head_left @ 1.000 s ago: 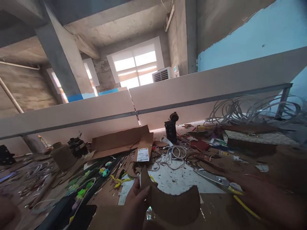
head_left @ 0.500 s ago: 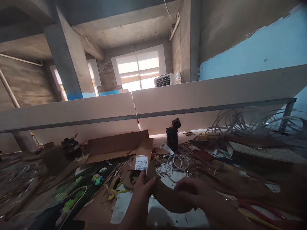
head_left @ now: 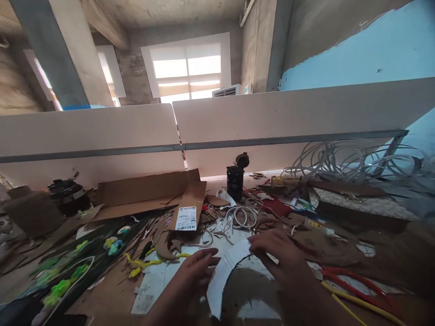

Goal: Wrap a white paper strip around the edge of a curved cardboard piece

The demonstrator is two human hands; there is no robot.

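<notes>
Cardboard strip, curved and white-faced (head_left: 227, 268), shows white where brown showed a moment ago, so I'd judge it flipped; it sits between the right hand (head_left: 278, 249), pinching its upper end, and the left hand (head_left: 195, 272), fingers loosely spread.

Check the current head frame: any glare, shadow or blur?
Head view: window partly washed out to white; head view: left hand and right hand dim by comparison; head view: pale coils softer toward the right edge; head view: label bright, its smallest print unreadable.
</notes>
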